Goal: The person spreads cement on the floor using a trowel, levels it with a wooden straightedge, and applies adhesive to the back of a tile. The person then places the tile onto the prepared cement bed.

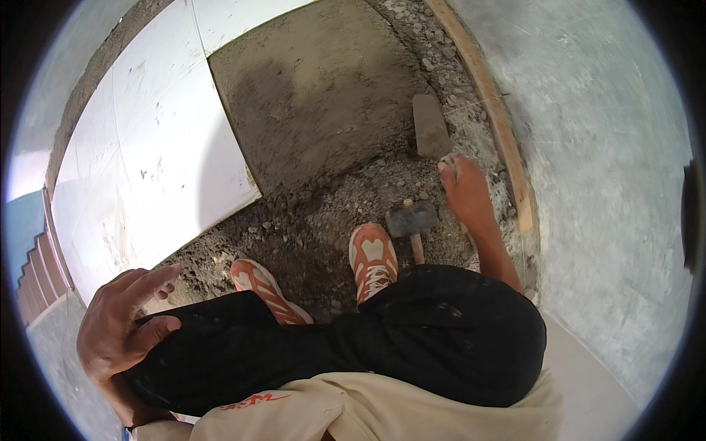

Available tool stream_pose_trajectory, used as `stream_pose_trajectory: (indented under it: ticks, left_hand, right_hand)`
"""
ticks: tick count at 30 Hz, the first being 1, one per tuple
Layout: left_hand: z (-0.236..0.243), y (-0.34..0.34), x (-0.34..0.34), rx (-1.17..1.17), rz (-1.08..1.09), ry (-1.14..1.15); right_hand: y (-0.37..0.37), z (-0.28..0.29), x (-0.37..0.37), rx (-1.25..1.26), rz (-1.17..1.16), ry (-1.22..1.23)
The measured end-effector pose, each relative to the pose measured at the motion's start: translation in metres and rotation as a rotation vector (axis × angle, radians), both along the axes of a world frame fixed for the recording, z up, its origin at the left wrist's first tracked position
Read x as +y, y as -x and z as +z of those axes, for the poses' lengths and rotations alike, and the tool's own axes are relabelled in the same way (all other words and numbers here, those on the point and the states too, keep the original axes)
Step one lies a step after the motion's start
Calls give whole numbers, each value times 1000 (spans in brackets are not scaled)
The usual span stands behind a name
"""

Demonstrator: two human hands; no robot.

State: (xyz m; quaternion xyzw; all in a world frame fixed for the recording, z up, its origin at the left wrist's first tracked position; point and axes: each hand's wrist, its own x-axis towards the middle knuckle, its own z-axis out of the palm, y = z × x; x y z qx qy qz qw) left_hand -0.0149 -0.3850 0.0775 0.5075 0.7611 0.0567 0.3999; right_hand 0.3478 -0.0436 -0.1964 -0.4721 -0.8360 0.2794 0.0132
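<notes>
I log left hand (121,323), 8 o'clock: wide, empty, at the knee (213,327)—likely for balance. Right hand (467,192), 2 o'clock, curled by the trowel (431,123) at the mortar's (323,95) edge; I cannot tell if gripping. Mallet (413,219), 3 o'clock—handy, I judge.

A mottled grey wall (596,169) fills the right side, a long wooden strip (491,95) running near its base and a dark object (690,217), too cut off to identify, at the rim. Far left, a brown stepped shape (43,278) borders a blue surface (24,220).
</notes>
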Motion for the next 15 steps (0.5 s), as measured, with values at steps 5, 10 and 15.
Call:
stream_pose_trajectory:
  ticks: [5, 10, 15]
  left_hand:
    - [1, 1, -1, 15, -16, -19]
    - [2, -3, -5, 23, 58, 23]
    - [7, -6, -2, 15, 87, 30]
  right_hand:
    - [2, -8, -10, -120, 166, -12]
    - [5, 23, -65, 14, 217, 197]
    - [-19, 6, -51, 90, -215, 362]
